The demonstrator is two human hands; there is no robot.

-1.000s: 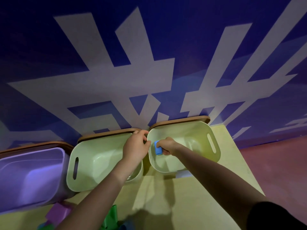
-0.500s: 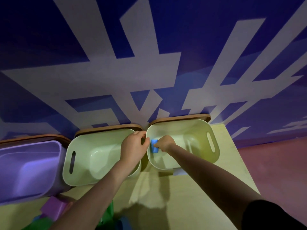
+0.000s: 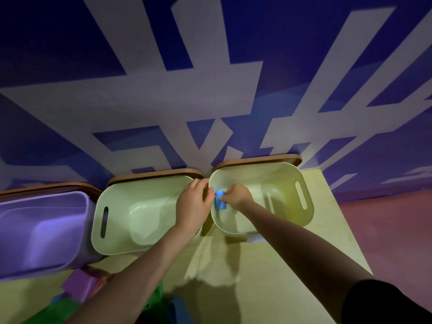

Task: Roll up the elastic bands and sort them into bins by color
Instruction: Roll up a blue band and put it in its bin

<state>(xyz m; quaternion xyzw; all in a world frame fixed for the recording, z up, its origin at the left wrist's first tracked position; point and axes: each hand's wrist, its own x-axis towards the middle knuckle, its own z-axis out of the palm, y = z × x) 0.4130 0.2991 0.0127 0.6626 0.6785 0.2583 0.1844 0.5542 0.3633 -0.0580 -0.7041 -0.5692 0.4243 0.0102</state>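
Note:
A rolled blue elastic band is pinched by my right hand just inside the left rim of the right pale green bin. My left hand hovers over the gap between that bin and the middle pale green bin, its fingertips beside the blue roll; whether they touch it I cannot tell. A purple bin stands at the left. Loose purple and green bands lie at the near left edge.
All three bins stand in a row on a pale yellow table against a blue and white patterned wall. Brown lids lean behind the bins. Reddish floor lies past the table's right edge.
Both hands stay over the rim between the two green bins. The blue roll shows more fully in front of my right hand.

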